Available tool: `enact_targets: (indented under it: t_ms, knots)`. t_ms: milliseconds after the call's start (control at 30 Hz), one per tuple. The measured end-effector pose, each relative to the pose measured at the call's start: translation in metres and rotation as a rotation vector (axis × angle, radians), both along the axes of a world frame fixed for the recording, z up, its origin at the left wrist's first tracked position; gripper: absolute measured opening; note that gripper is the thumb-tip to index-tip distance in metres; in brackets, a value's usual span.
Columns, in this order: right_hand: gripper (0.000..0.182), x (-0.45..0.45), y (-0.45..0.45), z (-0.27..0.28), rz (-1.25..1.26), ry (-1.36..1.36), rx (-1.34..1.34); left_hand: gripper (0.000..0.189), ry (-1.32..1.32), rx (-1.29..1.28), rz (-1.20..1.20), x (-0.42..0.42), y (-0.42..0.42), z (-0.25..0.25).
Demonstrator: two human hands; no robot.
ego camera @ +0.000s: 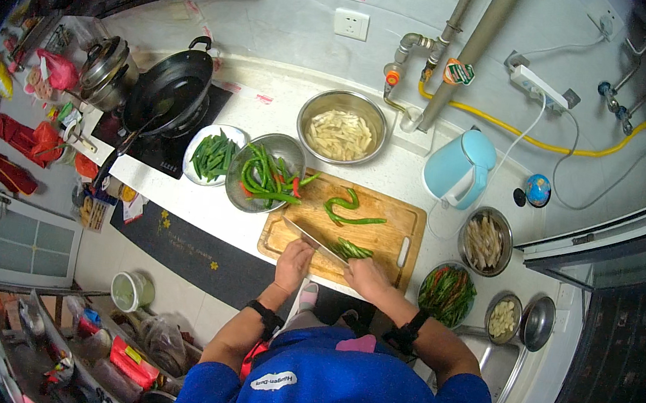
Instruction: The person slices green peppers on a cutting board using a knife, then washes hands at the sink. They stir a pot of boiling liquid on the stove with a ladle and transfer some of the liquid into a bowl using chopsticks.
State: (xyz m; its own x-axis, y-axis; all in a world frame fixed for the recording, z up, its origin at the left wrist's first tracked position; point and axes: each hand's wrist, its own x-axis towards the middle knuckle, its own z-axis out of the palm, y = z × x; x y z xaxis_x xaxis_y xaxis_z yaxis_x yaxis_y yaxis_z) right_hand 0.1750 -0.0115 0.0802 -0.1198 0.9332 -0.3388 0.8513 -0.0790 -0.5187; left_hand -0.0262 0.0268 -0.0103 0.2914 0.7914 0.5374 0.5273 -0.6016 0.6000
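Note:
My right hand (pixel 371 278) is closed on the handle of a kitchen knife (pixel 313 240), whose blade points up and left over a wooden cutting board (pixel 415 223). At the near side of the blade is my left hand (pixel 294 263), its fingers curled by the metal; whether they pinch it is hidden. Cut green pepper pieces (pixel 353 249) lie just beyond the knife, near my right hand. Two whole long green peppers (pixel 351 209) rest farther back on the board. A mesh colander (pixel 236 183) of green and red peppers overlaps the board's left corner.
Behind the board stands a steel bowl (pixel 300 134) of pale strips in liquid. To the left are a plate of cut green pods (pixel 212 157) and a black wok (pixel 168 97). A blue kettle (pixel 451 162), a bowl of shrimp (pixel 484 242) and a sink (pixel 510 363) occupy the right.

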Motion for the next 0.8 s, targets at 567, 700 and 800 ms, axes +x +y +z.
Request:
enact_targets:
  t_ms: [567,700,800]
  knots:
    - [0.024,-0.017,0.008,-0.020,0.019,-0.090,0.095,0.019,-0.010,-0.013,-0.035,0.000,-0.001,0.008]
    - [0.025,-0.004,-0.002,-0.001,-0.010,-0.096,0.092,0.024,-0.006,-0.008,-0.065,-0.008,0.001,0.012]
    - [0.026,0.004,-0.012,0.005,-0.079,-0.051,0.111,0.031,-0.040,-0.037,0.054,-0.017,0.003,0.018]
